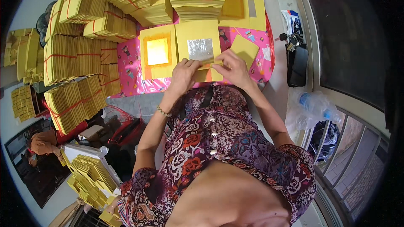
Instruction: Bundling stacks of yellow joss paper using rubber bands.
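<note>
A yellow paper sheet with a silver foil square (200,49) lies in front of me, its near part curled up in a narrow fold. My left hand (184,77) pinches the left end of that fold with bent fingers. At the right end my right hand (234,69) grips it between thumb and fingers. An orange strip shows on the paper below the fold. Just left is another yellow sheet with a shiny gold square (158,53) framed in orange. Beyond my right hand lies a plain yellow paper piece (245,50), set at an angle.
Bundles of yellow paper (75,59) tied with red string are piled at the left. A thick paper stack (198,0) stands behind the sheets on a pink patterned cloth (134,85). To the right are a dark phone (299,66), keys (293,40) and a plastic bottle (313,104).
</note>
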`<state>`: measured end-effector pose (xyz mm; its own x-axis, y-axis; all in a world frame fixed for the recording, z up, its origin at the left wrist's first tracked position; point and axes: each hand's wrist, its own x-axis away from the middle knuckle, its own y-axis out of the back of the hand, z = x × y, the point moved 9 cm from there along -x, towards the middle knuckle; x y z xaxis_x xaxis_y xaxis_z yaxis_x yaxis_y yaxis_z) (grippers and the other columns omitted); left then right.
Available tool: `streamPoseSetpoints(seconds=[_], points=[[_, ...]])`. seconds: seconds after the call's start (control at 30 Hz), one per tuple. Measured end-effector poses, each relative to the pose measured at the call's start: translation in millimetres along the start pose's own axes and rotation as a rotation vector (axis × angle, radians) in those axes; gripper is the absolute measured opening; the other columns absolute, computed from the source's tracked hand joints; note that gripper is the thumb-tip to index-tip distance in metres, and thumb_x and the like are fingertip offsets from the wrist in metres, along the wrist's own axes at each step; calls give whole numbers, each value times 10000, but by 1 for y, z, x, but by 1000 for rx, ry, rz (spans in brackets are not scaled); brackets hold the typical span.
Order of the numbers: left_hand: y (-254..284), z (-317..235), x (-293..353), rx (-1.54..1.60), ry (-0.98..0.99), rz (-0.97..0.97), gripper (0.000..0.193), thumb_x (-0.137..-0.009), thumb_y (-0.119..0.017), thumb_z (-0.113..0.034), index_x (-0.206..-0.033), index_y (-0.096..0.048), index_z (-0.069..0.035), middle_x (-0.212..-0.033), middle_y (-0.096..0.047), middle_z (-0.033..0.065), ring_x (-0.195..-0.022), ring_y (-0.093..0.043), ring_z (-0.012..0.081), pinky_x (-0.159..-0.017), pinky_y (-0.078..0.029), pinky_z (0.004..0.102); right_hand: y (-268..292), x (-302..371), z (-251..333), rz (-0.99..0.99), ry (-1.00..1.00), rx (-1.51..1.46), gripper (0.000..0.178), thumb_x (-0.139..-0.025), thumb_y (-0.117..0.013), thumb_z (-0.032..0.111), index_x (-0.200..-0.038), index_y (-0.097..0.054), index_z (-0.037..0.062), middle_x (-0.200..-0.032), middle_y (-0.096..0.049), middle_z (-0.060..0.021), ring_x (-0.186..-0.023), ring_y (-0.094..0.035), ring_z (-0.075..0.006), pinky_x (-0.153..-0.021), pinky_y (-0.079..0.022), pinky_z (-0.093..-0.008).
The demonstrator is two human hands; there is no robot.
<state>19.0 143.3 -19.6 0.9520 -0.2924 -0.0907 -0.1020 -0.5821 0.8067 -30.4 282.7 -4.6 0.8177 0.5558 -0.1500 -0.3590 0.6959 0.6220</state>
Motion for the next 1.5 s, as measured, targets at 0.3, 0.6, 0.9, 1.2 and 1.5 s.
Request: streamPoseSetpoints(seconds=[0.3,0.6,0.9,1.2,1.5], points=[[43,12,-4,483,343,-133,203,-872,-605,-65,-1063,-572,-4,-819,-631,130,-760,-593,202,-651,-485,340,-36,-12,-54,-89,-302,-1050,971,-763,-792,316,-1443,-153,52,-1373,-379,-146,-1259,-435,-238,-962,-472,-338],[11,19,-2,1136,472,-52,444,-904,-639,-158,-1275,-466,13,-1155,-591,87,-1053,-566,165,-889,-471,321,-45,-10,-37,111,-368,-1100,789,-752,-787,290,-1360,-378,0,-1281,-516,-128,-1184,-497,-212,-976,-440,-355],[19,10,-10,1001,329,-176,708,-821,-708,-78,-1393,-298,-1,-1289,-494,162,-1163,-510,218,-980,-426,342,-33,-9,-20,121,-330,-919,561,-807,-722,217,-1268,-495,-8,-1150,-611,-111,-1038,-590,-181,-893,-485,-331],[8,9,-18,1223,429,-70,476,-916,-598,-110,-1329,-395,16,-1207,-575,105,-1073,-557,149,-921,-452,282,-28,-16,-22,-1,-462,-889,429,-862,-666,219,-1196,-545,-22,-1061,-643,-95,-920,-625,-145,-789,-516,-291],[-13,24,-18,1491,679,-71,426,-937,-532,-66,-1326,-389,32,-1200,-573,118,-1038,-587,175,-854,-504,286,-31,-20,-30,-57,-499,-899,395,-879,-650,204,-1189,-552,-21,-1023,-652,-82,-880,-634,-129,-745,-521,-267]])
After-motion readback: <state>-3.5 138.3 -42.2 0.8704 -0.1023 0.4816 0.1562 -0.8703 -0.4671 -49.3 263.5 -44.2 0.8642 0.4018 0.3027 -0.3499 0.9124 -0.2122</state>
